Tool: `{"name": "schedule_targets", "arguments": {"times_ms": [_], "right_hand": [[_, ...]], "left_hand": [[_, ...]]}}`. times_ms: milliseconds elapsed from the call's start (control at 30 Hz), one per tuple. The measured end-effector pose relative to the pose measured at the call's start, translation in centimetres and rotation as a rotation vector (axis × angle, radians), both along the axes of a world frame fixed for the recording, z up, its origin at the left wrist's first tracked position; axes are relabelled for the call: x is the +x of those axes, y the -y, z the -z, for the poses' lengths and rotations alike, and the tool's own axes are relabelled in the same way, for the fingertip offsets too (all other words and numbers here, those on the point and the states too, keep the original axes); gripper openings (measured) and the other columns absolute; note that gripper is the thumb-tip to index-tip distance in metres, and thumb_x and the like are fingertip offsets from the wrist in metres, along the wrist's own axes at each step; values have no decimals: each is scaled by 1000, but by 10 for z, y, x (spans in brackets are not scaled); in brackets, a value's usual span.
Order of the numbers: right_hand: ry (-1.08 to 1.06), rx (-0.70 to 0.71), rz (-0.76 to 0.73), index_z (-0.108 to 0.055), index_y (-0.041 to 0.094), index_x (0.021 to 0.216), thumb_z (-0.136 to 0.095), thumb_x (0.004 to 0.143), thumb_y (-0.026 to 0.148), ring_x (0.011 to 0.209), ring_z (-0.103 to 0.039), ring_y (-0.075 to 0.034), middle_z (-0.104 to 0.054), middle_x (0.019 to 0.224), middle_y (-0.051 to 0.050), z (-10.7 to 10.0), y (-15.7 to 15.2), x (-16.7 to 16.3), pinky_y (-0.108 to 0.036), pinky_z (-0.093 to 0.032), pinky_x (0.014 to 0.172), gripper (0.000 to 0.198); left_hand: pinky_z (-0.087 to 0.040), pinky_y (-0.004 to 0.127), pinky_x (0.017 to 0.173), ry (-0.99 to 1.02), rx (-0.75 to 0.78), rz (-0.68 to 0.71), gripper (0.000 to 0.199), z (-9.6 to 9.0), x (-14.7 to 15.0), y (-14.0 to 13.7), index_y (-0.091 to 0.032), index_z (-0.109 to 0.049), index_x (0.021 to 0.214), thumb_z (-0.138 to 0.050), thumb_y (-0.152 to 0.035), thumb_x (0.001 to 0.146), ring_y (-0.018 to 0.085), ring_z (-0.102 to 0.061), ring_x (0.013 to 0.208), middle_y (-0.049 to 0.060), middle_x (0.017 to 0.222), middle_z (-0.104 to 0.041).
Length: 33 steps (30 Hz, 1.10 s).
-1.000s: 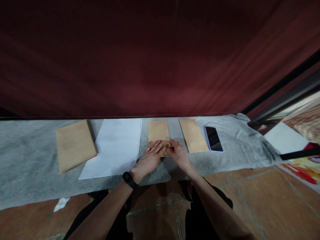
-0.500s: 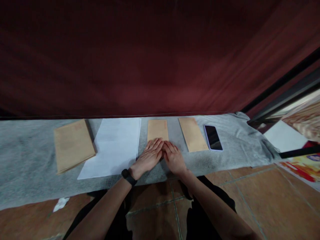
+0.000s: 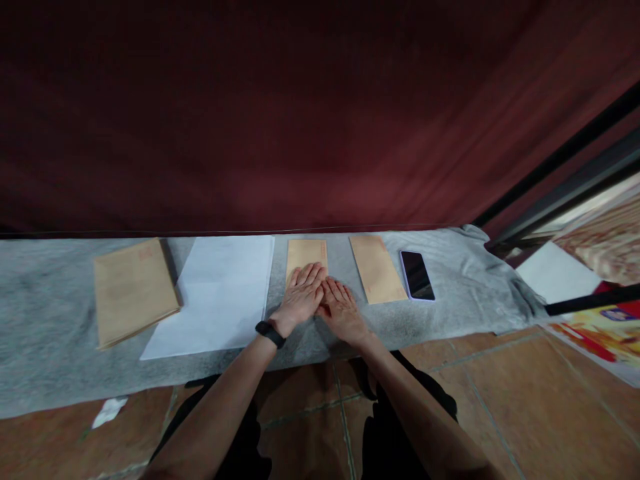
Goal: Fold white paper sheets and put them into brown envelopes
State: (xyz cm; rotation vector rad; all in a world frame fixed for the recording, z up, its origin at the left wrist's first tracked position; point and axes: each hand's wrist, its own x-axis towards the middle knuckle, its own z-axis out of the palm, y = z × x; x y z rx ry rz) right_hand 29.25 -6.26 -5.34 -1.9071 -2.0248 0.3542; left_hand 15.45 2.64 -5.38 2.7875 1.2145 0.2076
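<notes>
A small brown paper envelope (image 3: 306, 251) lies flat on the grey cloth, its lower part covered by my hands. Across its middle rests my left hand (image 3: 302, 293), palm down with fingers stretched out; a black band is on that wrist. My right hand (image 3: 343, 312) lies flat beside it, fingers extended, its fingertips at the envelope's lower right and touching the left hand. Neither hand grips anything. To the right sits a second brown envelope (image 3: 379, 270). White paper sheets (image 3: 215, 293) and a stack of brown envelopes (image 3: 135, 290) are to the left.
A phone (image 3: 417, 275) with a purple edge lies right of the second envelope on the grey cloth (image 3: 465, 287). A dark red curtain (image 3: 300, 133) hangs along the back. Crumpled white paper (image 3: 109, 412) is on the tiled floor. A dark frame stands at right.
My left hand has slid up a little over the envelope, away from me. The right hand stays flat near its lower edge. The whole view has shifted slightly.
</notes>
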Motion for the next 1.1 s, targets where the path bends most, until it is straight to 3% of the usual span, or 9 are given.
{"name": "schedule_targets", "arguments": {"times_ms": [167, 333, 500, 733, 933, 1100], "right_hand": [[0, -24, -28, -37, 14, 155, -57, 96, 43, 151, -31, -26, -37, 161, -13, -4, -5, 6, -46, -27, 123, 68], [0, -83, -32, -40, 12, 153, -63, 93, 41, 149, -34, -29, -37, 161, -14, -13, -8, 10, -44, -28, 122, 71], [-35, -113, -51, -42, 15, 152, -68, 90, 35, 148, -37, -27, -38, 160, -12, -19, -12, 16, -44, -29, 121, 70], [-117, -111, -53, -50, 21, 147, -70, 85, 24, 141, -46, -23, -51, 153, -9, -29, -15, 18, -41, -35, 118, 65], [-156, -72, -85, -71, 30, 121, -58, 91, 14, 128, -59, -19, -63, 140, -1, -37, -15, 20, -37, -43, 113, 36], [-172, -54, -127, -68, 30, 128, -51, 98, 15, 131, -56, -16, -63, 141, -2, -34, -13, 26, -37, -42, 113, 38]], "left_hand": [[-13, 49, 126, 6, 39, -18, 59, 2, 8, -15, -18, -28, 159, -23, -27, 101, 22, -19, 155, 6, 165, -31], [-17, 50, 125, -37, -45, -51, 60, -4, 27, -39, -14, -29, 158, -21, -28, 101, 23, -21, 154, 8, 165, -30], [-16, 48, 125, -16, -34, -84, 59, -5, 41, -53, -13, -32, 157, -22, -31, 101, 23, -23, 154, 9, 165, -30], [-15, 48, 126, -18, -25, -52, 57, -3, 27, -33, -20, -32, 157, -23, -31, 102, 23, -22, 154, 3, 164, -33], [-18, 50, 125, 3, -8, 9, 56, 0, 4, -11, -25, -32, 158, -20, -31, 103, 24, -23, 154, 0, 163, -35], [-15, 52, 126, 23, 24, 44, 56, 6, -12, 15, -26, -26, 159, -24, -32, 104, 25, -20, 155, 0, 164, -33]]}}
